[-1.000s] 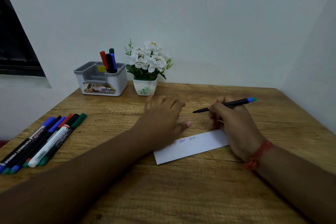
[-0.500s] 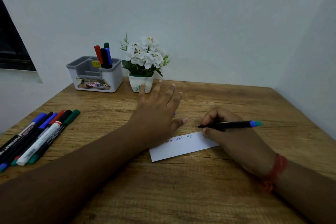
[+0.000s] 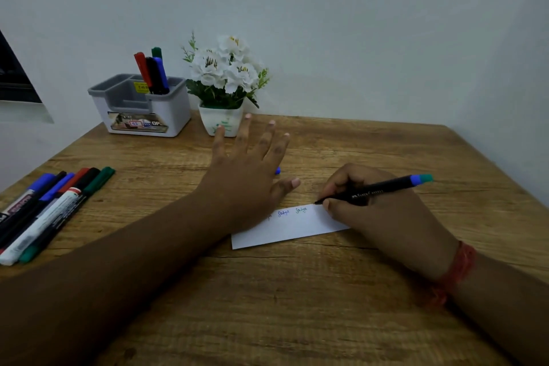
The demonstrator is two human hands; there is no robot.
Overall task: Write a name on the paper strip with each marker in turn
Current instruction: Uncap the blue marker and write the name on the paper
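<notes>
- My right hand (image 3: 383, 217) pinches a black pen (image 3: 377, 191) between thumb and curled fingers, and its heel rests on the right end of the strip (image 3: 292, 229).
- The pen lies nearly level, its blue and teal end pointing right and its tip at the strip's top edge, just right of the last written word.
- My left hand (image 3: 246, 181) lies flat with straight, spread fingers and holds nothing; its palm presses the strip's left end against the desk (image 3: 297, 306).
- A red thread band (image 3: 454, 273) sits on my right wrist.
- The strip is white paper, lying slightly askew at the middle of the desk between my two hands.
- On it I can read two small words, one blue and one green; a further mark shows at the edge of my left hand, mostly hidden.
- A small blue thing (image 3: 277, 170) peeks out from behind my left hand; I cannot tell what it is.
- A row of markers (image 3: 50, 211) lies side by side on the desk's left edge, with blue, black, red and green caps, well apart from the strip.
- At the back left stands a grey and white organiser (image 3: 139, 107), with red, black, blue and green pens upright in its right compartment.
- Just beside it on the right stands a white pot (image 3: 221, 122) of white flowers, close to my left fingertips in the view.
</notes>
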